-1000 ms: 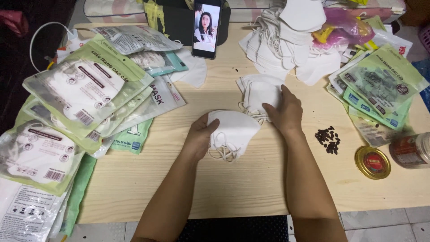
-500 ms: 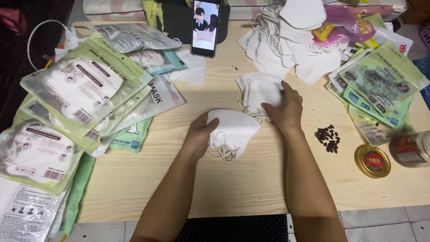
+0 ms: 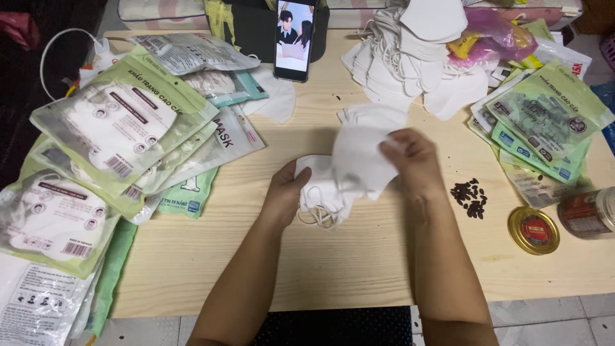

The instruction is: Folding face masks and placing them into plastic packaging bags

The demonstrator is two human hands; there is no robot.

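Note:
My left hand [image 3: 286, 192] rests on a small stack of white face masks [image 3: 317, 182] lying in the middle of the wooden table [image 3: 359, 269], with ear loops trailing below it. My right hand [image 3: 413, 157] grips a single white mask [image 3: 360, 154], lifted and blurred, over the stack. Just behind it lie a few more loose white masks [image 3: 378, 115].
Packaged masks in green and clear bags [image 3: 115, 128] pile up at the left, more green packs [image 3: 548, 125] at the right. A heap of loose white masks [image 3: 410, 57] sits at the back. A phone [image 3: 293, 40] stands upright. Dark seeds [image 3: 471, 197], a gold lid [image 3: 533, 229] and a jar [image 3: 589, 211] lie at the right.
My right hand has picked a mask off the loose pile behind and brought it left and down over the stack under my left hand, which stayed put.

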